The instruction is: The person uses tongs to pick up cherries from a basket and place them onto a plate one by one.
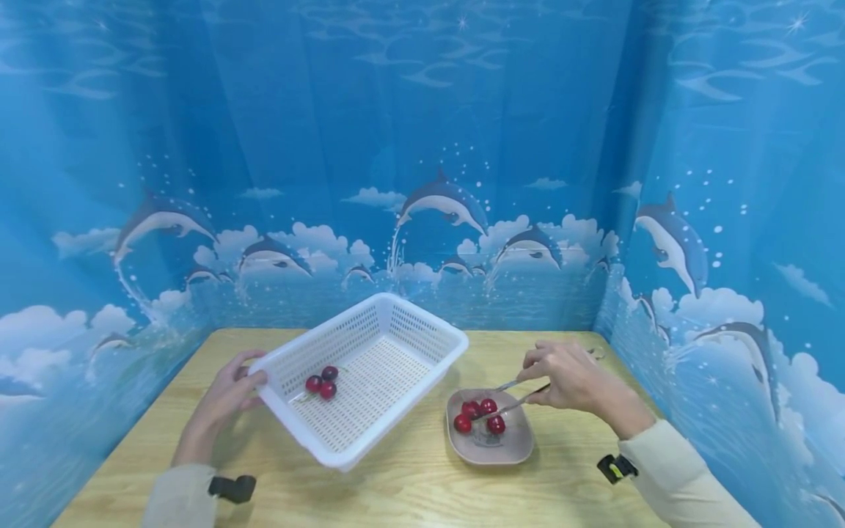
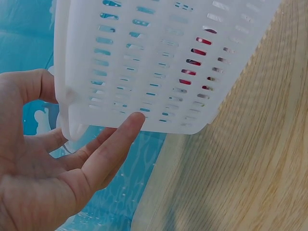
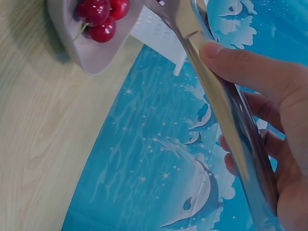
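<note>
My left hand grips the near-left corner of a white perforated plastic basket, thumb at the rim and fingers under the wall. The basket is tilted, its left end raised off the table. Three dark red cherries lie inside toward its left end. My right hand holds metal tongs, the thumb pressing on one arm. The tongs' arms are spread over a small beige dish, one tip among several red cherries. In the right wrist view, one cherry shows a green stem.
Both containers are over a light wood-grain table. A blue curtain printed with dolphins and clouds encloses its back and sides. Dark straps sit around the sleeve cuffs.
</note>
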### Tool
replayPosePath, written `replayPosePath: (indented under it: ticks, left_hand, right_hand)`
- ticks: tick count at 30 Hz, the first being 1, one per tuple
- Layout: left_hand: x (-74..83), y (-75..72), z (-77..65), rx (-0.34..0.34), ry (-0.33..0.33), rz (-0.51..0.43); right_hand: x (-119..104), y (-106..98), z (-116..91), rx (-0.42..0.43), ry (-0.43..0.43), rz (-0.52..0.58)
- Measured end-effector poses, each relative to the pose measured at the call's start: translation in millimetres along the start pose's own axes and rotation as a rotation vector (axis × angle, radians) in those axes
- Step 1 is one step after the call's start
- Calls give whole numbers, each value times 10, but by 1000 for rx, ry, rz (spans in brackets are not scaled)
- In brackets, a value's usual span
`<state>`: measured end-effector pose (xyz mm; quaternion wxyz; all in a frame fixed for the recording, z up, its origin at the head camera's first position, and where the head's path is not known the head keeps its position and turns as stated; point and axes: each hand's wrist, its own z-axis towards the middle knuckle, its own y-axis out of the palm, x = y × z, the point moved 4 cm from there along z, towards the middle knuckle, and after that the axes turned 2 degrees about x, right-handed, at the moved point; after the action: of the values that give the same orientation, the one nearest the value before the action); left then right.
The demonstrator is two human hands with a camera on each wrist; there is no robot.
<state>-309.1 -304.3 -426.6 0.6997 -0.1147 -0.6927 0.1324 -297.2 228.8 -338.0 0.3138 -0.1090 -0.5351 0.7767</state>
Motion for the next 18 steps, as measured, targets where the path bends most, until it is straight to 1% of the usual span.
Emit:
replayPosePath:
  ticks: [11,18]
  left_hand:
    - [14,-3,-21,-6,0,-4]
    - [20,-4,-19,-8,7,-17]
  right_hand:
    - [33,148,-59,-118,82,5]
    - [39,212,-73,-153,93,12]
